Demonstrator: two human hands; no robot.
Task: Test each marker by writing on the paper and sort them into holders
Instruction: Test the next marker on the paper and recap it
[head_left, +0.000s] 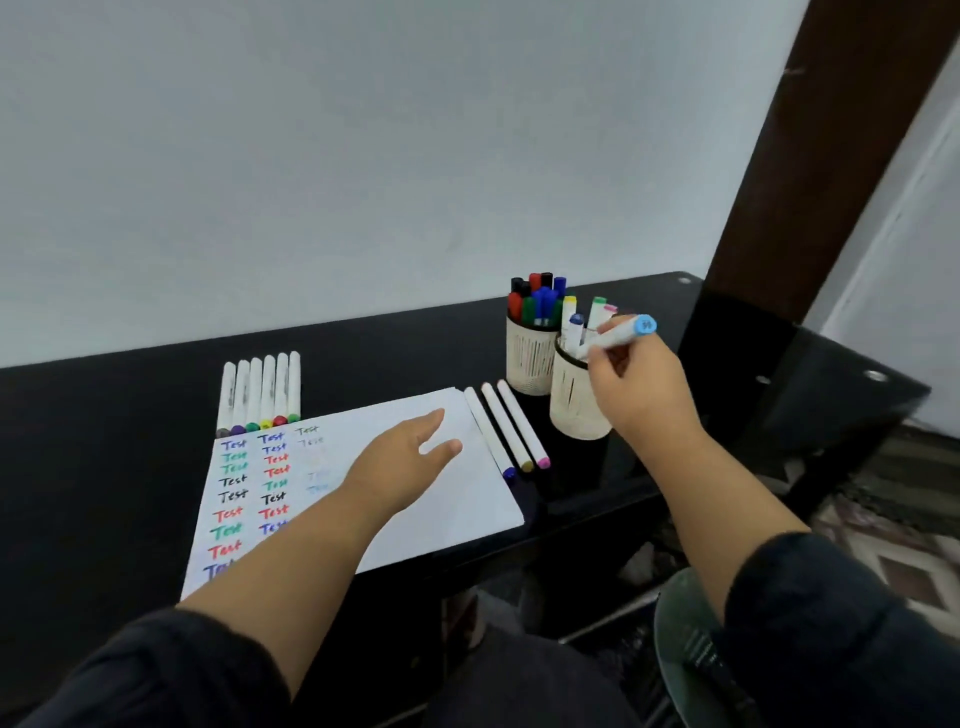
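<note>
My right hand (641, 387) grips a white marker with a light blue cap (621, 335) above the nearer holder (574, 402), which holds several white markers. The farther holder (531, 358) is full of dark-capped markers. My left hand (410, 457) rests flat and open on the white paper (467, 499), which carries several coloured "Test" words on its left side. A row of several white markers (260, 392) lies beyond the paper's far left corner. Three white markers (506, 423) lie beside the paper's right edge.
Everything stands on a black glass table (130, 415) against a pale wall. A dark wooden post (810, 156) rises at the right. The table's front edge runs just below the paper, with my dark-clothed lap below it.
</note>
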